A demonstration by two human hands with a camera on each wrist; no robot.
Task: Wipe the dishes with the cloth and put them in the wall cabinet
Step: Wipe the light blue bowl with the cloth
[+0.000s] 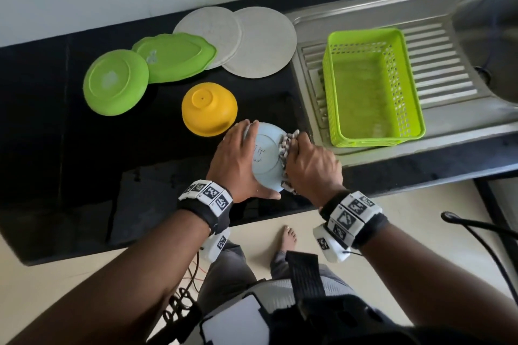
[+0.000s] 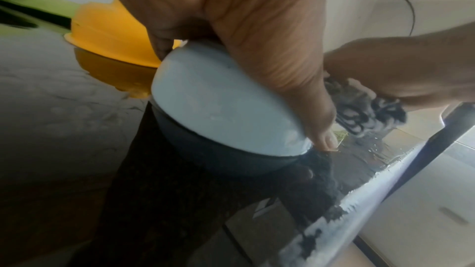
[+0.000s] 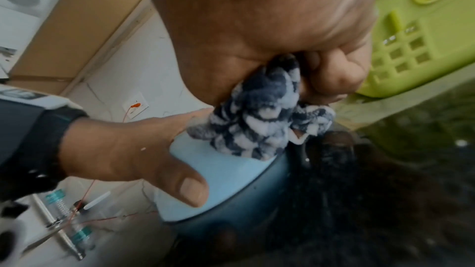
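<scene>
Near the counter (image 1: pixel 84 176) edge, the blue bowl (image 1: pixel 265 155) is steadied upside down by the left hand (image 1: pixel 235 162) curled round it, so its outside can be rubbed with the cloth (image 1: pixel 287 148) bunched in the right hand (image 1: pixel 311 168).

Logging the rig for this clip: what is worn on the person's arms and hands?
Both forearms are bare, with no sleeves or gloves. Each wrist carries a black strap topped by white blocks printed with black-and-white square markers, plus a white camera housing underneath. The right wrist's band matches.
</scene>
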